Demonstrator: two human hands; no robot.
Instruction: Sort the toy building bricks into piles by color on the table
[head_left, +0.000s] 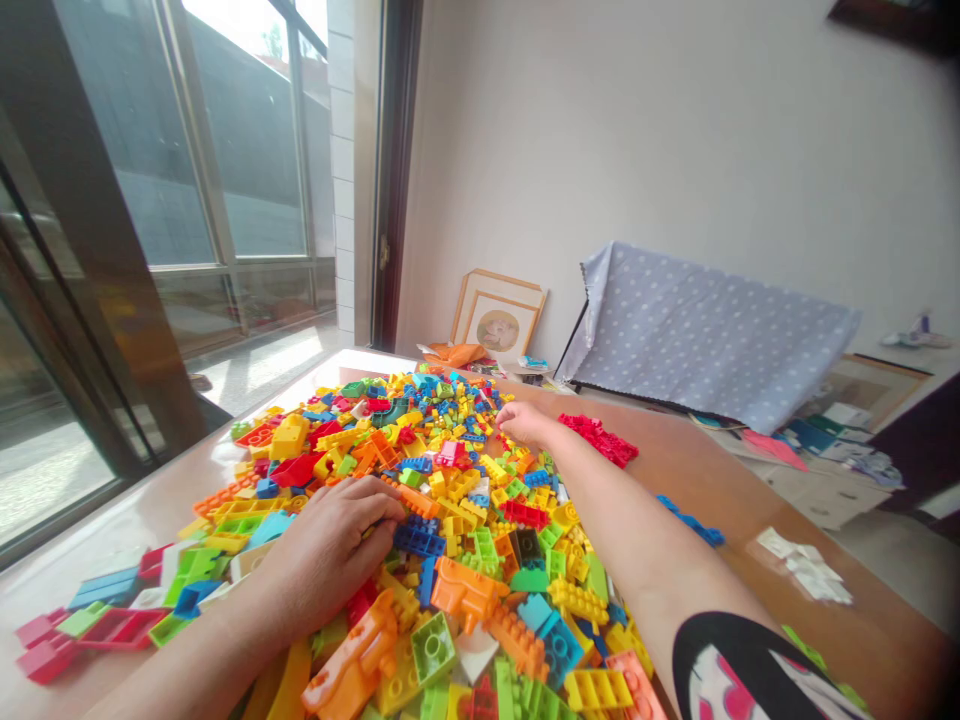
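Note:
A wide heap of mixed toy bricks [450, 500] covers the middle of the brown table [720, 590]. My left hand [341, 545] rests low over the near left part of the heap, its fingers curled beside a dark blue brick [420, 537]; whatever lies under the fingers is hidden. Farther off, my right hand [523, 424] reaches to the heap's right edge, fingers bent down among small yellow and blue bricks. Its fingertips are too small to show what they hold. An orange brick [469, 590] lies in front of my left hand.
Right of the heap lie a pile of red bricks [600, 440], a row of blue bricks [690, 520] and a group of white bricks [806, 565]. Beyond the table are a dotted cloth [705, 330] and framed pictures [499, 320]. Glass windows stand left.

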